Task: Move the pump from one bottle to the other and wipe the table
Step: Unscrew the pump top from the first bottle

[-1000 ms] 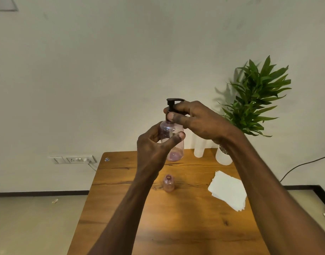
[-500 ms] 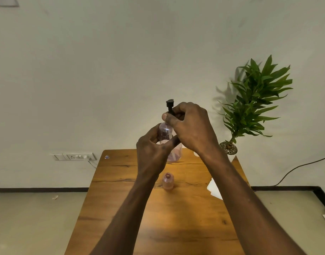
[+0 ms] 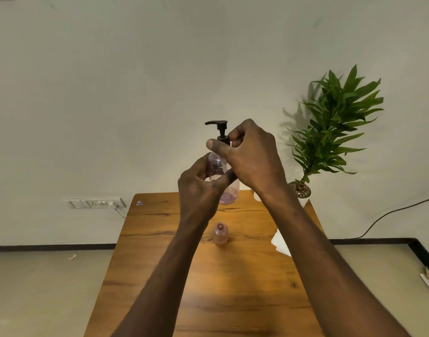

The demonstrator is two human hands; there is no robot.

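while gripped, pump [image 3: 219, 132] between fingers [image 3: 214, 145]

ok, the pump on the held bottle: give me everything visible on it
The pump is black, plastic by the look: a flat nozzle head pointing left in view, a thin stem, and a collar at the neck of the clear bottle. It stands upright, raised above the table. The right hand pinches the collar; the left hand grips the bottle. Its dip tube is not clearly visible.

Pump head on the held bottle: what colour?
Black; the pump shows clearly against the pale wall in the head view.
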